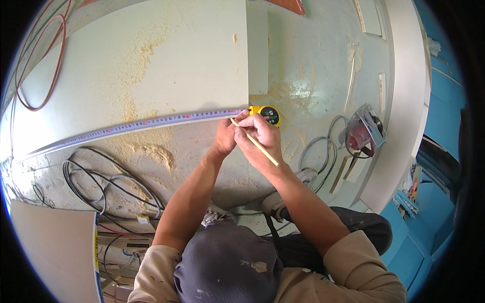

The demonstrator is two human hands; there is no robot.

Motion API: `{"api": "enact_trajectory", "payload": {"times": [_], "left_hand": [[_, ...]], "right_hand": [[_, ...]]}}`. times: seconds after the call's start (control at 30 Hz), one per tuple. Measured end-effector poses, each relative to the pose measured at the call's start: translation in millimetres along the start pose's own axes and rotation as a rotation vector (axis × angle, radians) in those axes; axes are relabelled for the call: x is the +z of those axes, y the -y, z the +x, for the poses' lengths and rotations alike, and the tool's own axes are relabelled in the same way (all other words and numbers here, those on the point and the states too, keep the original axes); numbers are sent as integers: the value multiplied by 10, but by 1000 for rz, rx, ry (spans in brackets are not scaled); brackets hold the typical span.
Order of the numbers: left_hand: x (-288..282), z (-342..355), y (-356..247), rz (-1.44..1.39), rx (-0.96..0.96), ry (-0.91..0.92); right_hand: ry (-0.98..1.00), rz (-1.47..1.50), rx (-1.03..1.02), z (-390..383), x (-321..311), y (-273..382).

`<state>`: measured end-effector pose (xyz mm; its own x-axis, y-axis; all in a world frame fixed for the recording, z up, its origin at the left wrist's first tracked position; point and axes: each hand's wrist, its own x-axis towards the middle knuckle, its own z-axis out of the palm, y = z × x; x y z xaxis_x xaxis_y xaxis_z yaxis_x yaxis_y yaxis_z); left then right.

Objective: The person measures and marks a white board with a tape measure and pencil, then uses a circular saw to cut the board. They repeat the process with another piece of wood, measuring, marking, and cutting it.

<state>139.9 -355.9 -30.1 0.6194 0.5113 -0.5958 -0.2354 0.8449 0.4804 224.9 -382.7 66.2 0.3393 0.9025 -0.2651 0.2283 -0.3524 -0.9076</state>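
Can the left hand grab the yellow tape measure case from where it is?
Probably yes. The left hand rests by the tape, and the yellow case lies just past the right hand, which partly stands between them.

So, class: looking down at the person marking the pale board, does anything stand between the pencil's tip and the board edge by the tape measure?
Nothing visible does. The right hand holds the pencil with its tip at the tape blade near the board corner, beside the yellow tape case. The left hand sits just beside it.
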Motion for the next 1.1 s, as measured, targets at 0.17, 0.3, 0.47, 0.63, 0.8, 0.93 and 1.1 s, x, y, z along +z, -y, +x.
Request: {"api": "enact_trajectory", "payload": {"times": [0.17,0.3,0.47,0.63,0.8,0.93,1.1], "left_hand": [[28,-13,-16,-96,16,9],[8,-3,2,-95,-2,-18],[-11,9,39,-88,22,0],[-28,22,46,-101,7,9],[15,12,12,-127,24,10],[27,0,1,-91,37,-10],[3,13,7,-86,18,16]], "right_hand": [[-57,-3,-24,-18,47,-80],[-51,-73,-9,-16,40,-8],[-72,-93,-67,-19,54,-52],[-70,-108,-55,-22,53,-32],[-66,-158,-79,-4,42,17],[-60,-154,-57,-1,32,53],[-79,-121,-60,-7,52,-27]]}}
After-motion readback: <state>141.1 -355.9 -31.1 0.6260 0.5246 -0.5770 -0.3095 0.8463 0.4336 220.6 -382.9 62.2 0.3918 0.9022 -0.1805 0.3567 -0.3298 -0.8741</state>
